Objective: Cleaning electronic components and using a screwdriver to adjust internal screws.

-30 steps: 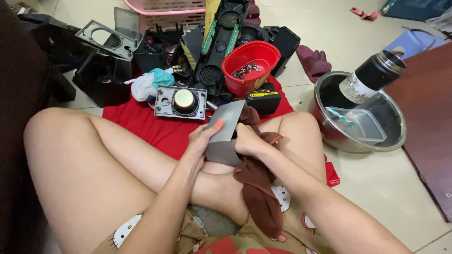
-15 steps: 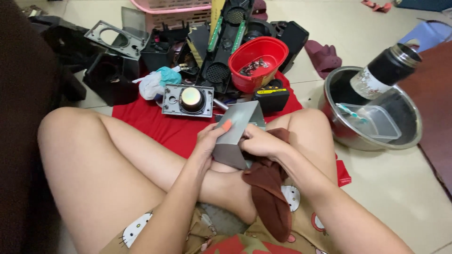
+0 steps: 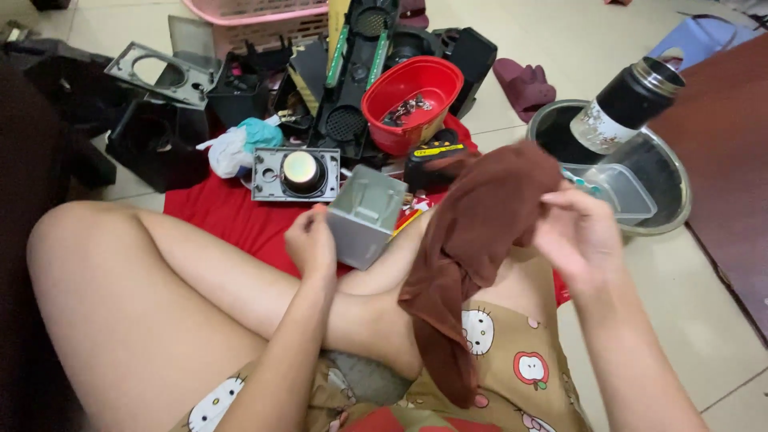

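My left hand [image 3: 314, 244] grips the grey metal box [image 3: 366, 214] near the middle of the frame, fingers curled around its lower left edge, the box tilted over my crossed legs. My right hand [image 3: 578, 236], right of centre, pinches the top of the brown cloth [image 3: 472, 240], which now hangs free and drapes down across my knee. Half a second ago that cloth was pressed against the box under my right hand; now it is lifted clear and held apart from the metal, so I judge the wiping stroke has paused and the cloth is being shaken out or refolded. Behind the box, on the red mat [image 3: 232, 220] on the floor, lies a grey speaker plate [image 3: 296, 173]; a red bowl [image 3: 412, 100] sits above it, a steel basin [image 3: 656, 180] at the right.
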